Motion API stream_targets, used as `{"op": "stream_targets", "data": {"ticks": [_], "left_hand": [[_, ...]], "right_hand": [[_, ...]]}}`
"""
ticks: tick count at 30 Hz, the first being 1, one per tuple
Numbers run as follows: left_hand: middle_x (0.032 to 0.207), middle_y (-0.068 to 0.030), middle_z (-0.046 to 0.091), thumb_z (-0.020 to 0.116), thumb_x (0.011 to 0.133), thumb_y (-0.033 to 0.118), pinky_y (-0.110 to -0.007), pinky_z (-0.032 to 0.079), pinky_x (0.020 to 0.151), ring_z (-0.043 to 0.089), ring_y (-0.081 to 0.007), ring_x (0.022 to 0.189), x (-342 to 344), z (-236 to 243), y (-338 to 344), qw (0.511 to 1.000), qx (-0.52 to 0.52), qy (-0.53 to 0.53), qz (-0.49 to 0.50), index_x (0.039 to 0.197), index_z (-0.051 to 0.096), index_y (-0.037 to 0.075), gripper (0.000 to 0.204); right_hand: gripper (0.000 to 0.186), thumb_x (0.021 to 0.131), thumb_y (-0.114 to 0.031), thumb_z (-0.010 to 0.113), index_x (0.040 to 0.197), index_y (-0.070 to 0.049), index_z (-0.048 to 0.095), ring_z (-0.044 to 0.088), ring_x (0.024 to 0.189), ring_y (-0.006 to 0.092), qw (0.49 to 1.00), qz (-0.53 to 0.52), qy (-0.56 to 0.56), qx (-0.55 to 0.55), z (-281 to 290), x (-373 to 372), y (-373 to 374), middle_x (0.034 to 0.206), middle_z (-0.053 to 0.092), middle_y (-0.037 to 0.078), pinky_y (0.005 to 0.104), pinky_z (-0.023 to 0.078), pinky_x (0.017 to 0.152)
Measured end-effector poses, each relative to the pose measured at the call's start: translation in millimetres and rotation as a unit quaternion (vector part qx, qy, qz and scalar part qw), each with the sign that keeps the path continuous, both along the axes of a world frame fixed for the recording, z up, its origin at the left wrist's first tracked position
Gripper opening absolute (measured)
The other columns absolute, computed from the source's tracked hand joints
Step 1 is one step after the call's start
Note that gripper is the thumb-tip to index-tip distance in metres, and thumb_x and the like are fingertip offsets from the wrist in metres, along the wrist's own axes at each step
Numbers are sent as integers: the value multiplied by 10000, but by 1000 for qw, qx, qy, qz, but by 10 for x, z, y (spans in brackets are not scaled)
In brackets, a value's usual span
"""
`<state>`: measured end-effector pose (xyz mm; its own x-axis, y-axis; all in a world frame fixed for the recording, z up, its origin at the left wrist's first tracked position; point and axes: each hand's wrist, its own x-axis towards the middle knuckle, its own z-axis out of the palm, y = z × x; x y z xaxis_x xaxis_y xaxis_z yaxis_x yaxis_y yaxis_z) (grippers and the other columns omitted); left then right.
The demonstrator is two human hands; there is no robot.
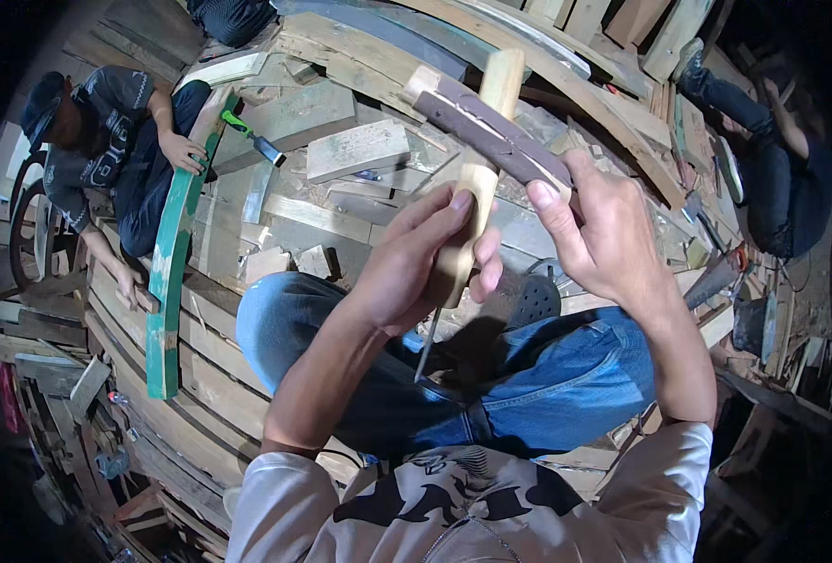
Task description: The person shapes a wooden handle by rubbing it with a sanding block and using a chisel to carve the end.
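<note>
Centrally, one pale wooden piece, long and handle-like, standing at a steep slant, its upper end leaning to the right; held in the left hand, which is closed around its lower half, thumb laid along the near face and fingertips showing at the right edge. Issuing from its lower end, below that hand: one thin metal rod, pointing down toward the lap. Item, one brown-wrapped block, narrow and long, pale material showing at its far end and in a strip along its face; its lower right end pinched in the right hand, thumb on the near side, fingers curled behind and partly hidden. The block reaches up and left from the right hand and crosses in front of the wooden piece above the left hand, hiding a short stretch of it; whether the two touch cannot be told. Beneath both hands, the wearer's blue jeans, legs bent outward, with a dark clog between the knees. Beyond, among scattered offcuts: one pale block with greenish stains, and one scraper with a green handle. At left, one long green beam, a co-worker's hand resting on its upper part. At upper right, a second person, in dark clothing, seated near wooden boards.
</note>
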<state>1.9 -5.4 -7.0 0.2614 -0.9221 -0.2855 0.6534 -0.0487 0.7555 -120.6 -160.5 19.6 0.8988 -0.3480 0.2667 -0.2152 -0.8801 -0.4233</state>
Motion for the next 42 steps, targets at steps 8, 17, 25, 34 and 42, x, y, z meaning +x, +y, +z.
{"op": "stream_targets", "data": {"ticks": [8, 17, 25, 34, 42], "left_hand": [[502, -9, 380, 297, 986, 451, -224, 280, 271, 351, -107, 350, 30, -124, 22, 993, 4, 114, 16, 925, 448, 60, 424], [496, -50, 419, 294, 992, 312, -247, 337, 310, 420, -140, 371, 3, -88, 61, 997, 25, 72, -15, 859, 443, 28, 346], [505, -40, 423, 286, 992, 397, -243, 345, 306, 431, -134, 366, 63, -83, 74, 996, 31, 79, -19, 846, 452, 46, 415], [449, 3, 370, 355, 965, 448, -210, 274, 236, 322, -96, 287, 13, -16, 122, 994, 45, 98, 30, 858, 481, 47, 434], [442, 23, 354, 348, 975, 425, -200, 254, 221, 303, -76, 292, 52, -35, 104, 990, 8, 144, 2, 875, 497, 37, 427]], "right_hand": [[383, 935, -318, 501, 1072, 36, 452, 582, 442, 326, 995, 33, -41, 81, -15, 16, 69, 496, 537, 145, 403, 463, 446], [372, 918, -389, 528, 951, -27, 447, 575, 402, 287, 995, 45, 4, -94, -183, 111, -34, 461, 514, 122, 384, 463, 363], [331, 912, -385, 537, 918, -66, 449, 565, 395, 277, 994, 8, 5, -108, -142, 179, -70, 516, 544, 117, 384, 465, 367], [355, 908, -405, 541, 969, -66, 451, 561, 381, 244, 992, 83, -21, -89, -172, 30, 294, 486, 534, 89, 350, 466, 340], [351, 900, -417, 549, 916, -75, 468, 573, 392, 276, 993, 69, -17, -94, -137, 71, 227, 483, 527, 100, 374, 461, 350]]}}
